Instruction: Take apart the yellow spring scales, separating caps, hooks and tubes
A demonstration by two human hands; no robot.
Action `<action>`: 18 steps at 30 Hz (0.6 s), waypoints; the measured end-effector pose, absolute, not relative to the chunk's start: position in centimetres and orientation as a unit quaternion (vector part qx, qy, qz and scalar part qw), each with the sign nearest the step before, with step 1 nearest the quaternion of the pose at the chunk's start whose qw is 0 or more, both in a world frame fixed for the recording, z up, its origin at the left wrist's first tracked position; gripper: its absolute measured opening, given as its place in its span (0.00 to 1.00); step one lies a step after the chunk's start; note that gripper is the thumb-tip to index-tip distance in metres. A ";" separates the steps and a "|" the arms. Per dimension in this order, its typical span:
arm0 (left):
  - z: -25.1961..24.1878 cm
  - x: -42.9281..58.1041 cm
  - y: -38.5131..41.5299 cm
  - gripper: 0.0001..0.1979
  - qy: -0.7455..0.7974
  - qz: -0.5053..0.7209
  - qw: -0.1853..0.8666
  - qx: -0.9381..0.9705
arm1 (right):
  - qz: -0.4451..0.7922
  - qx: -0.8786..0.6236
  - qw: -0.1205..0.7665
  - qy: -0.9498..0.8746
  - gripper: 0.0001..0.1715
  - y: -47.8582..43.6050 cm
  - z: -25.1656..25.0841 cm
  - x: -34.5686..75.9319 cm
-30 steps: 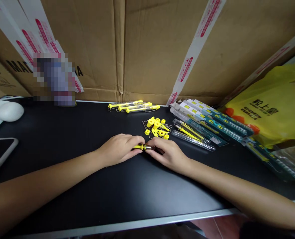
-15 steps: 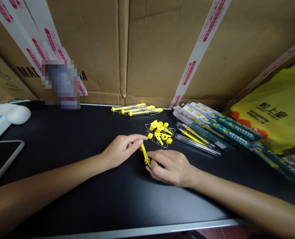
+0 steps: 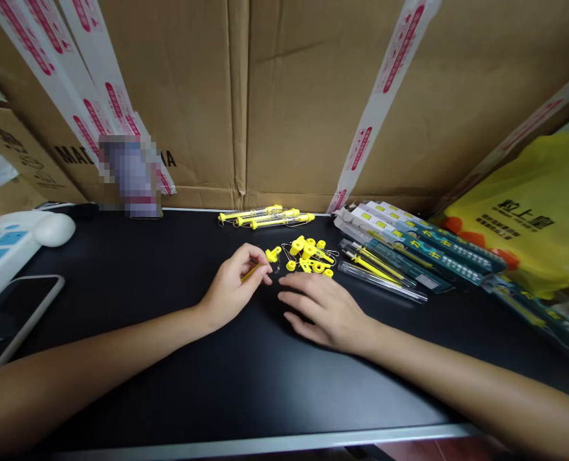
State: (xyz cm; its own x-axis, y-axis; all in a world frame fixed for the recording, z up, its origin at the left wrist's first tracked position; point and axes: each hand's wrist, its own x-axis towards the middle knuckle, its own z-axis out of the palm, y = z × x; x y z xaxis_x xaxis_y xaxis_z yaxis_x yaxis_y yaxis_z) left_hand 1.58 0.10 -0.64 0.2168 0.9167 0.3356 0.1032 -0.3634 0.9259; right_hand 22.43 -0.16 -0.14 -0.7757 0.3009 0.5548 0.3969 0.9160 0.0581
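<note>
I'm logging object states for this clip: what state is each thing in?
Left hand, closed on the yellow piece
Yellow piece, held, partly hidden by fingers
Right hand, open, fingers spread
Loose yellow parts, piled together
Three yellow-capped tubes, lying side by side
Clear tube, lying flat
Phone, screen dark
Large cardboard box, taped

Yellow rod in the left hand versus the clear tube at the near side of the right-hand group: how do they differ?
The yellow rod is held in the left hand, while the clear tube lies on the black table. Fingers hide part of the rod; no hand covers the tube. The rod's right end slants away from the person, the tube's right end toward them. Both are slender.
</note>
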 end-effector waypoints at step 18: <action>0.3 1.2 -0.8 0.13 0.367 0.383 0.299 0.793 | 0.132 -0.313 0.275 -0.899 0.14 -0.2 -0.4 22.9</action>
